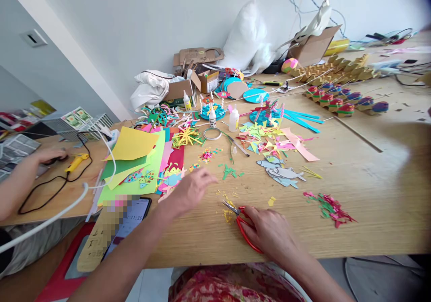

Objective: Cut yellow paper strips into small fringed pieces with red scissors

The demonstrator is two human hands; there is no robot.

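My right hand [271, 232] is wrapped round the red handles of a pair of scissors [247, 232]. The blades are slightly parted and point up-left, over small yellow paper scraps [229, 205]. To the left, my left hand [195, 187] hovers above the table, smeared by motion, so whether anything is between its fingers cannot be made out. Beyond it lie green paper bits [229, 171] and a little heap of pink and orange confetti [208, 155]. Grey-blue paper fish [284, 174] rest further right, and red and green paper shreds [332, 208] lie past my right hand.
Stacked coloured paper sheets [134, 144] and a phone [129, 223] lie left. White glue bottles [233, 118], cut paper strips [303, 117] and painted egg-carton pieces [340, 102] stand further back. At far left, another person's hand [54, 155] is beside a yellow glue gun [77, 162].
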